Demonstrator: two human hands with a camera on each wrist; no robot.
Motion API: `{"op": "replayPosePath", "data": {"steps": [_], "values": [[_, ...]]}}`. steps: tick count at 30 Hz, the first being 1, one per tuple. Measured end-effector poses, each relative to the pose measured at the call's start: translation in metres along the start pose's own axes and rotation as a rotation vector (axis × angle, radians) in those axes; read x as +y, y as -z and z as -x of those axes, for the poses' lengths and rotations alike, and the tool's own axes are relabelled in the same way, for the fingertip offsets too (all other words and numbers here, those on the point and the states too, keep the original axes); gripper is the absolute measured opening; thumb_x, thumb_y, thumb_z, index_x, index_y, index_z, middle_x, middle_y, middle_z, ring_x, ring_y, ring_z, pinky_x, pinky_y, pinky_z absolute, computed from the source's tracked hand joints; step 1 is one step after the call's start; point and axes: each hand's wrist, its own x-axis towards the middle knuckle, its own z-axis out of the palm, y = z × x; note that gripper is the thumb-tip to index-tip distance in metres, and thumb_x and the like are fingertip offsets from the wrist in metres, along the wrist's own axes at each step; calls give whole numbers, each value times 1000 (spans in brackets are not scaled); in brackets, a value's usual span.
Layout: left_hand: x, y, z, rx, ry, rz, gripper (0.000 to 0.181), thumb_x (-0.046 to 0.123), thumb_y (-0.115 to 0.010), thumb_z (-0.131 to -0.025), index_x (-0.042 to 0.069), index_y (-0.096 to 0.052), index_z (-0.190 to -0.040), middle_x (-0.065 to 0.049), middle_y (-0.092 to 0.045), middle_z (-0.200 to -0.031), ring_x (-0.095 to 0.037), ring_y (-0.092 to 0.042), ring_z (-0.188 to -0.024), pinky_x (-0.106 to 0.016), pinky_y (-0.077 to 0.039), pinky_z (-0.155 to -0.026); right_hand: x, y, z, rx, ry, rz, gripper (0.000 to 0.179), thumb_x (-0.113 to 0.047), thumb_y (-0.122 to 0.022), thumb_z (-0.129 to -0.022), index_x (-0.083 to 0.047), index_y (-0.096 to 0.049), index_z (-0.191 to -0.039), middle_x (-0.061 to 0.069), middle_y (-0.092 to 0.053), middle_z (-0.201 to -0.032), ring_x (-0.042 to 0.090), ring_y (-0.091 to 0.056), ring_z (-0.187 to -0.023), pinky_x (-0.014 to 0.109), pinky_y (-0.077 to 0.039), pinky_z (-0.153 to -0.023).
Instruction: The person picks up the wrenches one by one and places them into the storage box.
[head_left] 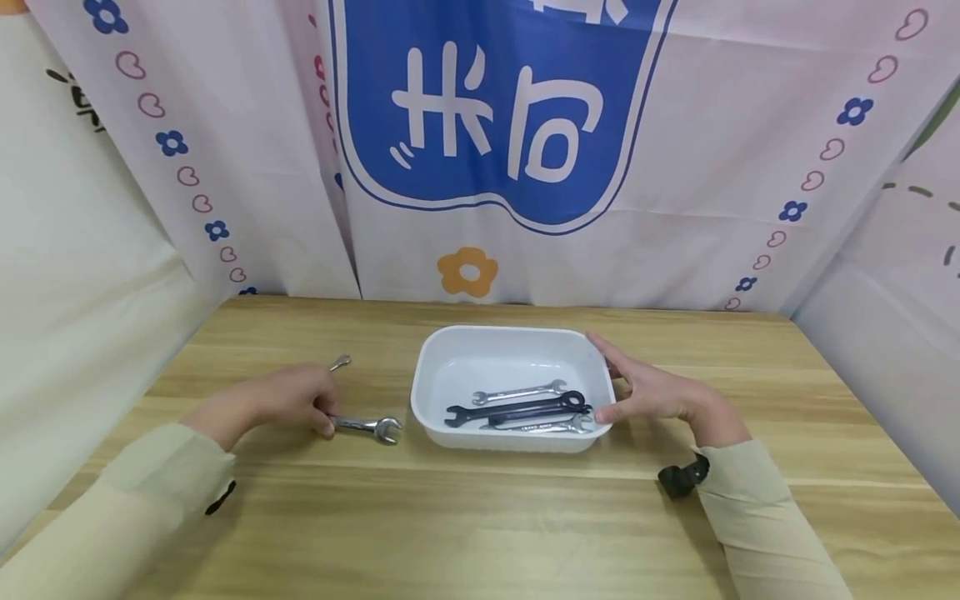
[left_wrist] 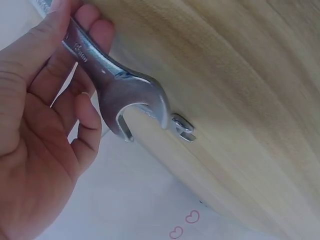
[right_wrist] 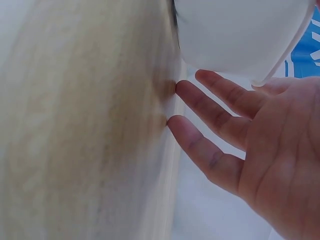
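In the head view my left hand (head_left: 296, 398) is left of the white plastic box, just above the table. It pinches a silver wrench (head_left: 367, 426) between thumb and fingers, and the open-end head points right. The left wrist view shows the wrench (left_wrist: 127, 90) close up. A smaller silver wrench (head_left: 340, 362) lies behind that hand, partly hidden by it. My right hand (head_left: 660, 392) is at the right end of the box (head_left: 517, 333), thumb on the rim and index finger at the far corner. In the right wrist view, the other fingers (right_wrist: 210, 152) are extended beside the box.
Inside the box, silver wrenches (head_left: 519, 392) and dark wrenches (head_left: 513, 409) lie towards its near side. A wooden table (head_left: 480, 525) is underneath. Behind it hangs a printed cloth (head_left: 405, 242), with pale cloth on both sides. A black device (head_left: 682, 477) is on the right wrist.
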Motion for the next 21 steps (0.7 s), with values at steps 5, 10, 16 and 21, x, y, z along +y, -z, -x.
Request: {"op": "replayPosePath", "data": {"steps": [5,10,16,21], "values": [[0,4,7,-3,8,6,13,15,-80,-79,17,-72,-69,12,-58,-63,0,-44,-58,-19,-40,-53,0,-1,0,-9,11,-21,123,-30,-83,-78,-21,8,-160,27,-24,-158,45,-35,-140,68,-26,-115],[-3,13,15,64,-4,-38,9,15,-80,-79,18,-75,-72,12,-61,-69,0,-46,-63,-20,-42,-57,-1,-2,1,-5,4,-13,124,-30,-83,-78,-20,9,-160,26,-19,-161,46,-35,-139,67,-27,-114],[1,29,23,105,66,-22,8,13,-76,-84,16,-77,-77,7,-65,-71,-4,-48,-59,-21,-42,-53,-2,0,2,-2,-17,-20,124,-30,-83,-78,-21,9,-160,27,-20,-160,47,-33,-141,66,-25,-116],[6,35,24,168,65,-24,9,11,-73,-88,15,-77,-81,5,-67,-73,-4,-47,-59,-21,-41,-51,-2,0,2,-6,-18,-26,125,-30,-83,-78,-20,10,-160,27,-20,-160,47,-32,-141,66,-24,-116]]}}
